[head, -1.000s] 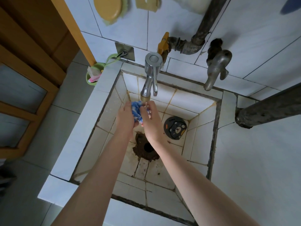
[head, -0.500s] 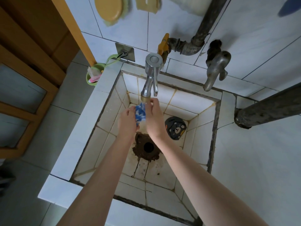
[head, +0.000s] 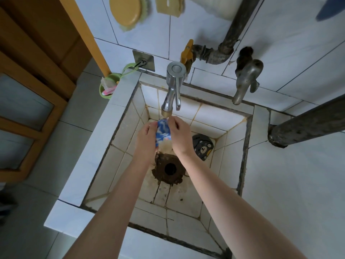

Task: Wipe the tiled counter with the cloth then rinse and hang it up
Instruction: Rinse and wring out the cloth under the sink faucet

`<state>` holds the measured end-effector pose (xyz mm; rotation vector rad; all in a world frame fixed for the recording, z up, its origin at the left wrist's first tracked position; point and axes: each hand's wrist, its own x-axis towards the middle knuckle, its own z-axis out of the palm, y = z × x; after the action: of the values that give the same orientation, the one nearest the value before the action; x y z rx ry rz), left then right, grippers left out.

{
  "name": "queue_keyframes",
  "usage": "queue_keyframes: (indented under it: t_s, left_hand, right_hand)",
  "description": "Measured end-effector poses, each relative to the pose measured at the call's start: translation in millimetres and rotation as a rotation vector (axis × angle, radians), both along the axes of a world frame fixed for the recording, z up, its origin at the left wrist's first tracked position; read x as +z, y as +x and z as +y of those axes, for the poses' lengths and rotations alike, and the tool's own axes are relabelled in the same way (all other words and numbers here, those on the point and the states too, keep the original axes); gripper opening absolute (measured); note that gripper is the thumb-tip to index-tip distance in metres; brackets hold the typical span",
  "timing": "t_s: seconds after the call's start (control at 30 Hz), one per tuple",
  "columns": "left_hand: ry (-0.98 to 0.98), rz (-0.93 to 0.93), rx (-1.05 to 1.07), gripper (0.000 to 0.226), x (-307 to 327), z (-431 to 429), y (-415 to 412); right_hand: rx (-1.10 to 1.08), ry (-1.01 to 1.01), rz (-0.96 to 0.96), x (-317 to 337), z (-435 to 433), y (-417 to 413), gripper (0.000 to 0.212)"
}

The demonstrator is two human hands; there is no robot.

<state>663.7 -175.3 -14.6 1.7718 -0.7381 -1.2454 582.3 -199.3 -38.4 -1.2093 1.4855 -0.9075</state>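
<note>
A blue and white cloth (head: 163, 131) is bunched between my two hands, just under the spout of the chrome tap (head: 171, 90). My left hand (head: 146, 136) grips its left side with curled fingers. My right hand (head: 180, 134) grips its right side, fingertips pinching the top near the spout. Both hands are over the tiled sink basin (head: 123, 131), above the dark drain hole (head: 169, 169). The white tiled counter (head: 291, 184) lies to the right of the basin.
A bear-print drain cover (head: 202, 146) lies in the basin's far right corner. A second old tap (head: 246, 79) and pipes (head: 235, 28) stand on the back wall. A wall hook (head: 143, 59) holds a green cup (head: 108, 86). A dark pipe (head: 306, 126) crosses the counter at right.
Both hands have shifted slightly while working the cloth under the spout; more of the cloth shows between them now. The view has tilted down a little.
</note>
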Motion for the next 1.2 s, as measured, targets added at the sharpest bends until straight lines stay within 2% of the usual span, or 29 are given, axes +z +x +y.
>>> queue_keyframes:
  t_s: [0.13,0.23,0.33,0.43,0.57,0.67,0.73,0.87,0.93,1.03,1.13,1.2]
  left_hand:
    - [-0.026,0.025,-0.026,0.013,-1.2,-3.1,3.3]
    - [-0.034,0.089,-0.012,0.015,-2.2,0.4,2.0]
    - [-0.062,0.014,-0.082,0.016,-6.0,4.3,2.0]
    - [-0.080,-0.075,-0.144,0.017,-5.3,9.7,1.9]
    - [-0.077,-0.088,-0.131,0.028,-2.8,14.2,4.5]
    - [-0.057,-0.082,-0.073,0.023,-0.5,14.8,0.3]
    - [-0.051,-0.029,0.013,0.018,0.4,16.0,-1.8]
    - [-0.009,0.322,0.239,0.023,1.1,11.9,1.1]
    - [0.006,0.397,0.259,0.023,1.5,9.9,-2.0]
    - [0.021,0.368,0.246,0.023,0.9,11.3,-6.9]
    - [-0.005,0.314,0.242,0.022,-0.4,12.0,-1.9]
    - [-0.009,0.280,0.227,0.022,-1.0,11.8,0.2]
  right_hand:
    - [-0.109,0.166,-0.382,6.3,4.3,-9.6,0.034]
    - [-0.014,0.137,-0.431,9.5,10.5,-9.6,0.032]
    - [0.009,0.193,-0.513,10.7,15.3,-3.8,0.026]
    - [0.028,0.259,-0.475,12.7,13.1,0.1,0.022]
    - [0.013,0.290,-0.246,9.5,5.0,2.0,0.028]
    - [-0.170,0.334,-0.258,9.5,0.7,3.5,0.030]
    - [-0.195,0.264,-0.305,11.2,3.4,1.9,0.028]
    - [0.004,0.214,-0.482,11.4,17.1,1.0,0.028]
    - [0.063,0.235,-0.503,8.4,21.6,6.4,0.034]
    - [-0.031,0.225,-0.513,5.3,22.6,11.9,0.036]
    - [-0.037,0.145,-0.394,5.5,16.3,9.8,0.021]
    - [-0.077,0.146,-0.314,4.2,9.5,8.1,0.022]
